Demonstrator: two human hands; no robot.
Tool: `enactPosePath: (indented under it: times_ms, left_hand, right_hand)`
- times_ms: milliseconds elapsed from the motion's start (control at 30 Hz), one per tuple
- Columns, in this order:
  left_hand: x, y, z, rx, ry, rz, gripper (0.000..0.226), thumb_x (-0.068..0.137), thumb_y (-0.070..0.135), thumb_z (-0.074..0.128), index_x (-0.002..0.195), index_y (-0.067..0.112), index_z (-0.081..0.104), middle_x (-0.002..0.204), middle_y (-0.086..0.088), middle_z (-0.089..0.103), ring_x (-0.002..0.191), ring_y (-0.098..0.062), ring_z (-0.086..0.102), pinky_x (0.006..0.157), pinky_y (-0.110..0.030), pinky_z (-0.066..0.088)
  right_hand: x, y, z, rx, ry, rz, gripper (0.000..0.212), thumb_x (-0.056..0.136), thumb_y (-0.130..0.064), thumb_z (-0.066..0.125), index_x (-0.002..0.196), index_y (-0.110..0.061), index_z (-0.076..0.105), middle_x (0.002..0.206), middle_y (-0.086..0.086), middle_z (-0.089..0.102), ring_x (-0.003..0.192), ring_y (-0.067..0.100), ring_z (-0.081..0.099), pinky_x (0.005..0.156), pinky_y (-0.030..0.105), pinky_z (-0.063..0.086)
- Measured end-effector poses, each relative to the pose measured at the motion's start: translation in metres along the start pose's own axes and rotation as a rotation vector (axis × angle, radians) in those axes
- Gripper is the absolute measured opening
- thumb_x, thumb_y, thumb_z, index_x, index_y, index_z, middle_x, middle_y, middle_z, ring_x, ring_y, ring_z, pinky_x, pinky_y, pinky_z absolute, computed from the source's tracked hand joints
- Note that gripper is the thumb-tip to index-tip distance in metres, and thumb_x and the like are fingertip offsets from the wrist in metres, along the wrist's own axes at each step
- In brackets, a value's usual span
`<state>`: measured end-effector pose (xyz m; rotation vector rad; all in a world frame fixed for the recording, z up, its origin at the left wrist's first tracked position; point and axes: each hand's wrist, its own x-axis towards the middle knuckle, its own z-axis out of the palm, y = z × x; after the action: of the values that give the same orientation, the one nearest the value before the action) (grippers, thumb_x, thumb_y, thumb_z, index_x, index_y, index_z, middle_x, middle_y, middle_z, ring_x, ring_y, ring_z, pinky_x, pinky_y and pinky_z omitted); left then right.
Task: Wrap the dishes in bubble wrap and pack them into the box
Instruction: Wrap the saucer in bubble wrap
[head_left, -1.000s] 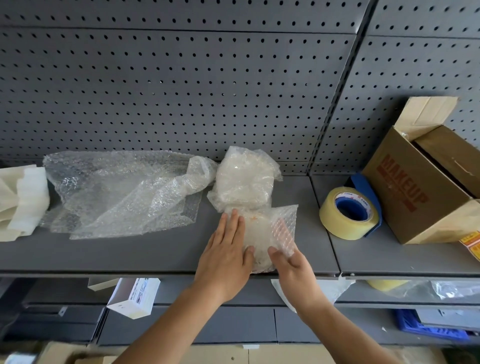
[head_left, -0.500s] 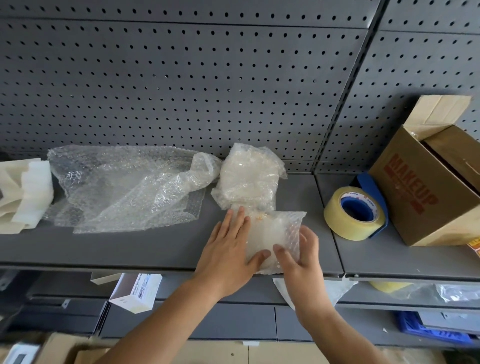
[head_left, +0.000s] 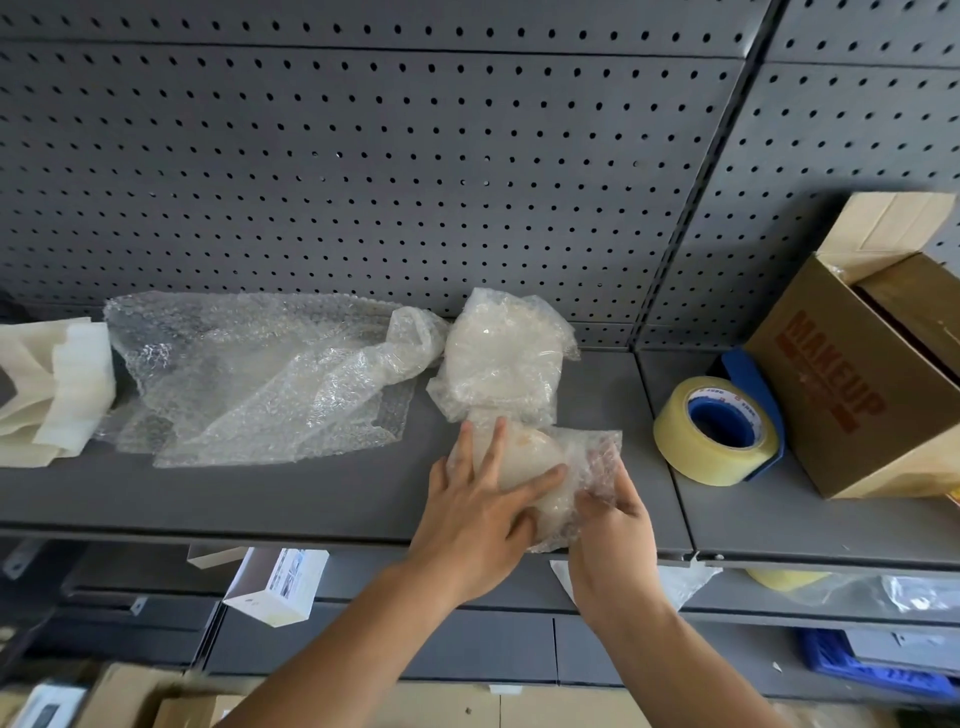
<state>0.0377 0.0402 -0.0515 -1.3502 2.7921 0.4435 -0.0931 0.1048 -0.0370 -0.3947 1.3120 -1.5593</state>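
Observation:
A small dish wrapped in bubble wrap (head_left: 540, 462) lies near the front edge of the grey shelf (head_left: 260, 499). My left hand (head_left: 478, 514) lies flat on its left side, fingers straight and thumb spread across the wrap. My right hand (head_left: 608, 514) grips the loose right flap of the wrap, fingers curled round it. Just behind stands a second wrapped dish (head_left: 504, 358). A heap of loose bubble wrap (head_left: 260, 374) lies to the left. An open cardboard box (head_left: 872, 374) printed MAKEUP stands at the far right.
A roll of yellowish packing tape (head_left: 717, 431) on a blue dispenser sits between the wrapped dish and the box. White foam sheets (head_left: 52, 389) lie at the far left. A pegboard wall backs the shelf. Lower shelves hold a small white box (head_left: 278, 584) and plastic bags.
My right hand has moved up onto the right flap of the wrap and curled round it, folding it inward. My left hand has slid further over the bundle, thumb spreading.

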Motion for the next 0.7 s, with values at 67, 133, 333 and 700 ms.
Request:
enactPosePath:
  times_ms: [67, 133, 333, 700]
  left_hand:
    - [0.001, 0.001, -0.001, 0.014, -0.026, 0.001, 0.056, 0.105, 0.044, 0.03, 0.149, 0.067, 0.005, 0.163, -0.002, -0.038, 0.147, -0.038, -0.038, 0.122, -0.055, 0.004]
    - [0.001, 0.002, -0.002, 0.03, -0.038, 0.004, 0.056, 0.104, 0.044, 0.031, 0.15, 0.066, 0.006, 0.163, -0.002, -0.037, 0.146, -0.039, -0.038, 0.121, -0.056, 0.007]
    - [0.0, 0.003, -0.004, 0.003, -0.046, 0.011, 0.045, 0.105, 0.042, 0.033, 0.146, 0.058, 0.022, 0.164, 0.0, -0.034, 0.146, -0.038, -0.039, 0.12, -0.058, 0.005]
    - [-0.012, -0.016, -0.014, -0.766, 0.099, -0.013, 0.042, 0.109, 0.025, 0.027, 0.148, 0.037, 0.034, 0.164, 0.018, 0.028, 0.15, 0.01, -0.003, 0.125, -0.031, 0.012]
  right_hand:
    - [0.001, 0.001, 0.001, -0.046, -0.004, -0.005, 0.073, 0.095, 0.018, 0.028, 0.143, -0.03, 0.054, 0.124, 0.005, 0.072, 0.117, 0.024, 0.067, 0.109, 0.049, 0.046]
    - [0.002, 0.004, 0.0, -0.188, 0.015, -0.023, 0.083, 0.091, 0.02, 0.029, 0.146, -0.04, 0.049, 0.124, -0.002, 0.072, 0.112, 0.016, 0.069, 0.106, 0.044, 0.05]
    - [0.006, 0.013, 0.0, -0.864, -0.164, -0.284, 0.082, 0.089, 0.019, 0.037, 0.155, -0.029, 0.033, 0.163, -0.02, 0.018, 0.152, -0.002, 0.007, 0.119, 0.014, 0.023]
    - [0.002, 0.027, 0.003, -1.711, -0.251, -0.5, 0.085, 0.095, -0.062, 0.013, 0.158, -0.014, -0.019, 0.165, 0.007, -0.027, 0.149, 0.018, -0.032, 0.126, 0.039, -0.01]
